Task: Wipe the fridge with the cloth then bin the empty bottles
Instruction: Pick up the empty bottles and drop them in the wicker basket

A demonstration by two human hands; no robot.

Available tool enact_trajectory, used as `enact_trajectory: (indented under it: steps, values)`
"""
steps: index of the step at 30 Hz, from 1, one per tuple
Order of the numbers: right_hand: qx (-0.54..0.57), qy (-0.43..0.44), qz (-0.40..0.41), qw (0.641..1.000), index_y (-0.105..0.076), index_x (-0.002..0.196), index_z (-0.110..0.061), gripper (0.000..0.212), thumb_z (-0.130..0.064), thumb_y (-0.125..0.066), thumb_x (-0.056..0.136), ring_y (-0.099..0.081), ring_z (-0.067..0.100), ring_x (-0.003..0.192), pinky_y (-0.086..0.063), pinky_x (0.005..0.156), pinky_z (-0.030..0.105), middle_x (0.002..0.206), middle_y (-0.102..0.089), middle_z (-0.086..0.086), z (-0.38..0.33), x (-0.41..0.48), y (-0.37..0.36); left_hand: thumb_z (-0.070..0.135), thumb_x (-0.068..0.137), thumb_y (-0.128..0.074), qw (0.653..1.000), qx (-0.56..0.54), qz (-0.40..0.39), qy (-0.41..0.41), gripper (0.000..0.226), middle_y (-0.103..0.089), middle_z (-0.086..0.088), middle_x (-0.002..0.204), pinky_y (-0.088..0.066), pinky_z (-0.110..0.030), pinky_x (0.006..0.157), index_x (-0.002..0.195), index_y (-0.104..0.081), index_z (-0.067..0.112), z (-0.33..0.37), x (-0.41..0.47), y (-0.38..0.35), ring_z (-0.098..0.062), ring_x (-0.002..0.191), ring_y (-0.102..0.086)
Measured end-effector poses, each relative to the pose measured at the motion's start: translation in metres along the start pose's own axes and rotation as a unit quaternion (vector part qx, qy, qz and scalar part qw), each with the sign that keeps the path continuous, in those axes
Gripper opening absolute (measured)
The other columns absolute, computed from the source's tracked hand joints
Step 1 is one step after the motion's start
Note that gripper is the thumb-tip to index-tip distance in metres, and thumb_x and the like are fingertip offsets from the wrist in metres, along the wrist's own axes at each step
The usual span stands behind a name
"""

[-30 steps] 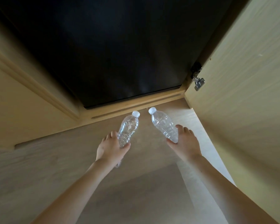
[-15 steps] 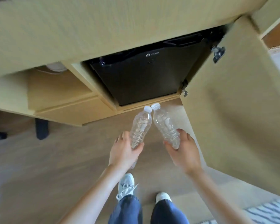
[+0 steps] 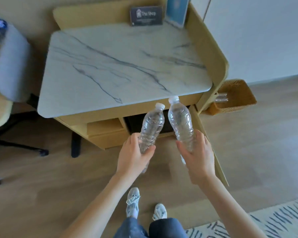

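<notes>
My left hand (image 3: 133, 156) grips the lower half of a clear empty plastic bottle (image 3: 151, 127) with a white cap. My right hand (image 3: 199, 157) holds a second clear empty bottle (image 3: 181, 121), also capped, tilted slightly left. Both bottles point away from me, side by side, in front of the cabinet. Behind them a sliver of the black fridge (image 3: 136, 123) shows inside the wooden cabinet under the marble top (image 3: 120, 66). A woven brown bin (image 3: 243, 97) stands on the floor to the right of the cabinet, with clear bottles inside. No cloth is visible.
The cabinet door (image 3: 212, 145) stands open to the right of my right hand. A grey office chair (image 3: 9, 66) sits at the left. A dark card (image 3: 145, 15) and a blue sign (image 3: 176, 9) stand at the back of the top. My feet are on wood floor beside a patterned rug (image 3: 265, 222).
I have risen from crouching at the fridge to standing, so the view now looks down on the marble top. Both hands kept their bottles and lifted them higher.
</notes>
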State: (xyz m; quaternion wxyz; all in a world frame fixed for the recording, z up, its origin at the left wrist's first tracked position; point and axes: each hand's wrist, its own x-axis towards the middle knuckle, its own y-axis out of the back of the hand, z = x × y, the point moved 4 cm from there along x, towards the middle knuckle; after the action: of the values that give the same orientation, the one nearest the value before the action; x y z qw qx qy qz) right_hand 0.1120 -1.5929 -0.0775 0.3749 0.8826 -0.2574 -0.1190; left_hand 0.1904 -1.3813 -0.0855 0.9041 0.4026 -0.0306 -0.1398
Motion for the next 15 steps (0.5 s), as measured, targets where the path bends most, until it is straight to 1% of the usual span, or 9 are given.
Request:
enact_trajectory:
  steps: [3, 7, 9, 12, 13, 15]
  values:
    - [0.035, 0.019, 0.047, 0.998, -0.047, 0.128, -0.027, 0.052, -0.049, -0.068, 0.086, -0.055, 0.017, 0.109, -0.046, 0.087, 0.034, 0.111, -0.057, -0.013, -0.034, -0.002, 0.034, 0.050, 0.083, -0.065, 0.997, -0.027, 0.051, -0.042, 0.042, -0.058, 0.017, 0.103, -0.046, -0.020, 0.068, 0.116, -0.048, 0.031, 0.036, 0.001, 0.042, -0.005, 0.095, -0.057]
    - [0.089, 0.028, 0.106, 0.990, -0.047, 0.134, -0.030, 0.057, -0.048, -0.070, 0.086, -0.056, 0.015, 0.114, -0.050, 0.096, 0.042, 0.120, -0.059, -0.012, -0.061, -0.007, 0.060, 0.051, 0.083, -0.065, 0.990, -0.057, 0.094, -0.085, 0.049, -0.063, 0.016, 0.110, -0.047, -0.020, 0.074, 0.124, -0.044, 0.033, 0.066, 0.001, 0.081, -0.005, 0.096, -0.060]
    - [0.112, 0.028, 0.134, 0.984, -0.046, 0.134, -0.033, 0.058, -0.049, -0.071, 0.085, -0.056, 0.013, 0.114, -0.050, 0.097, 0.043, 0.121, -0.059, -0.015, -0.068, -0.014, 0.066, 0.055, 0.083, -0.063, 0.988, -0.067, 0.101, -0.100, 0.051, -0.063, 0.015, 0.110, -0.048, -0.022, 0.074, 0.124, -0.042, 0.034, 0.072, 0.000, 0.091, -0.006, 0.095, -0.061]
    - [0.121, 0.023, 0.161, 0.979, -0.045, 0.134, -0.035, 0.061, -0.057, -0.068, 0.082, -0.056, 0.013, 0.114, -0.052, 0.096, 0.043, 0.122, -0.060, -0.015, -0.072, -0.024, 0.066, 0.062, 0.082, -0.055, 0.983, -0.078, 0.097, -0.133, 0.052, -0.061, 0.016, 0.110, -0.046, -0.017, 0.071, 0.124, -0.042, 0.034, 0.074, -0.003, 0.097, -0.007, 0.096, -0.060]
    - [0.120, 0.020, 0.166, 0.979, -0.044, 0.135, -0.035, 0.062, -0.058, -0.067, 0.082, -0.056, 0.012, 0.114, -0.052, 0.096, 0.044, 0.122, -0.060, -0.015, -0.072, -0.027, 0.064, 0.061, 0.083, -0.056, 0.982, -0.079, 0.092, -0.144, 0.052, -0.061, 0.015, 0.112, -0.048, -0.019, 0.072, 0.125, -0.043, 0.033, 0.073, -0.004, 0.097, -0.007, 0.098, -0.059]
    - [0.122, 0.008, 0.172, 0.977, -0.044, 0.135, -0.035, 0.063, -0.056, -0.069, 0.082, -0.057, 0.010, 0.114, -0.053, 0.095, 0.044, 0.123, -0.060, -0.015, -0.071, -0.034, 0.057, 0.054, 0.086, -0.060, 0.981, -0.079, 0.080, -0.160, 0.053, -0.060, 0.012, 0.116, -0.051, -0.024, 0.076, 0.128, -0.044, 0.028, 0.069, -0.006, 0.093, -0.010, 0.102, -0.059]
